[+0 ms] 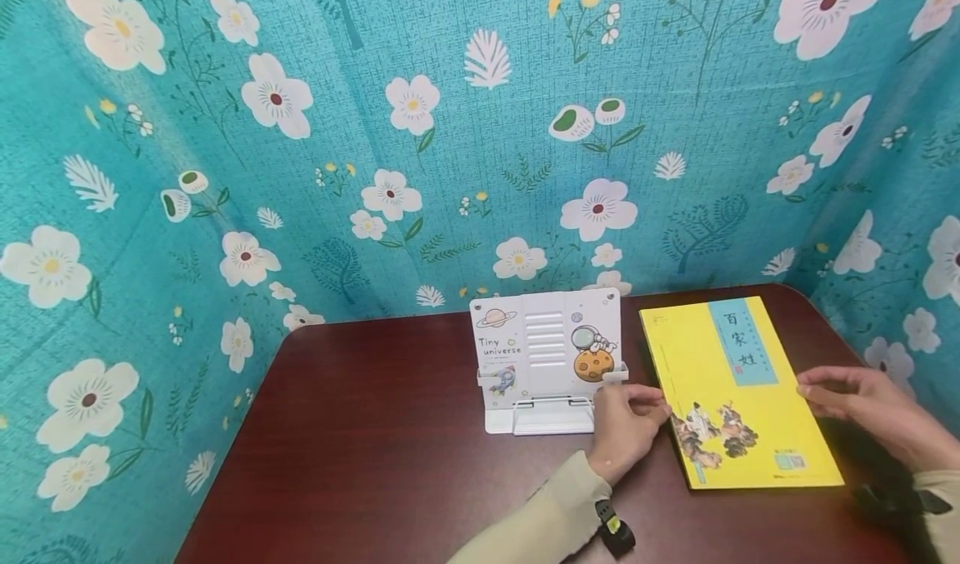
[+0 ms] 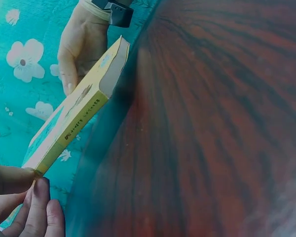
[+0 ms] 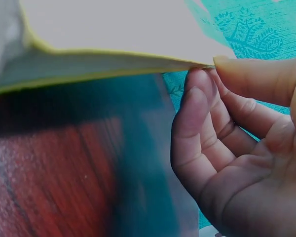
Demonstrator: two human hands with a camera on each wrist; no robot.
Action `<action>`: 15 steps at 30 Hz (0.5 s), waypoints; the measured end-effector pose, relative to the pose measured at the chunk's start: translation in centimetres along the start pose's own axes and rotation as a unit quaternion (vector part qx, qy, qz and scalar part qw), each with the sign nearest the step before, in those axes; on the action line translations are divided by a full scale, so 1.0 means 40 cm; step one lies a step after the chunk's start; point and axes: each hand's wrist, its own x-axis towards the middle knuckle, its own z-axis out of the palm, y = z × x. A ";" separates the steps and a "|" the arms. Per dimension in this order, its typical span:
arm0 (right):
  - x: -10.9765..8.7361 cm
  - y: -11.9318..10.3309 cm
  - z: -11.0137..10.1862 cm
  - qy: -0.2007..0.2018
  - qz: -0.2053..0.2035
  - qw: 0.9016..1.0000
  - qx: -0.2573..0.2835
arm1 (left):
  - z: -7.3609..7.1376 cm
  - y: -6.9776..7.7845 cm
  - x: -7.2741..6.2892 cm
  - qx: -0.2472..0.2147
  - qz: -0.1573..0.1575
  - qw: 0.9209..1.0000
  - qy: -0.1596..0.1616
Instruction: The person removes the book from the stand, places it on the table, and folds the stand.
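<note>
A yellow book (image 1: 780, 431) with a blue title panel is held between both hands at the right of the table in the head view. My left hand (image 1: 626, 426) pinches its spine edge between thumb and fingers; the left wrist view shows the printed spine (image 2: 79, 126) running up from that pinch. On the opposite edge, my right hand (image 1: 873, 406) has a pinch of the cover and pages, thumb on top, as the right wrist view shows close up. The book looks raised off the tabletop. Just left of it stands a white book stand (image 1: 543, 326) printed "Tiny universe".
The dark red wooden table (image 1: 360, 431) has its back edge against a teal flowered cloth (image 1: 465, 147), which also hangs along both sides. The stand's wire page holder (image 1: 551, 406) and front ledge lie close to my left hand.
</note>
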 end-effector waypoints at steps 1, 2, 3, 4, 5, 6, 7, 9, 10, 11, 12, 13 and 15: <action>0.000 0.000 0.000 -0.004 0.001 1.000 0.001 | 0.000 -0.001 0.000 0.004 -0.002 1.000 -0.002; -0.001 0.000 -0.001 -0.007 0.002 1.000 0.001 | 0.000 -0.001 -0.001 0.007 -0.004 1.000 -0.004; -0.002 0.000 -0.002 -0.009 0.002 1.000 0.002 | 0.000 -0.002 -0.001 0.011 -0.004 1.000 -0.006; -0.003 -0.001 -0.002 -0.011 0.001 1.000 0.004 | 0.000 -0.003 -0.002 0.014 -0.004 1.000 -0.007; -0.004 0.001 -0.001 -0.012 -0.001 1.000 0.004 | 0.000 -0.004 -0.002 0.016 -0.004 1.000 -0.009; -0.005 0.000 -0.001 -0.012 -0.002 1.000 0.004 | 0.000 -0.005 -0.003 0.017 -0.004 1.000 -0.010; -0.006 0.001 0.000 -0.012 -0.002 1.000 0.005 | 0.001 -0.006 -0.003 0.017 -0.004 1.000 -0.011; -0.007 0.001 0.004 -0.010 -0.005 1.000 0.003 | 0.002 -0.008 -0.003 0.017 -0.003 1.000 -0.014; -0.008 0.002 0.006 -0.006 -0.007 1.000 -0.001 | 0.002 -0.009 -0.003 0.018 -0.003 1.000 -0.016; -0.007 0.003 0.008 -0.005 -0.008 1.000 -0.004 | 0.002 -0.010 -0.003 0.018 -0.002 1.000 -0.019; -0.007 0.003 0.011 -0.003 -0.008 1.000 -0.006 | 0.003 -0.011 -0.002 0.020 -0.002 1.000 -0.022; -0.006 0.004 0.012 -0.002 -0.009 1.000 -0.009 | 0.003 -0.013 -0.002 0.022 -0.002 0.999 -0.024; -0.005 0.005 0.015 -0.002 -0.011 1.000 -0.013 | 0.004 -0.014 -0.001 0.028 -0.001 0.999 -0.028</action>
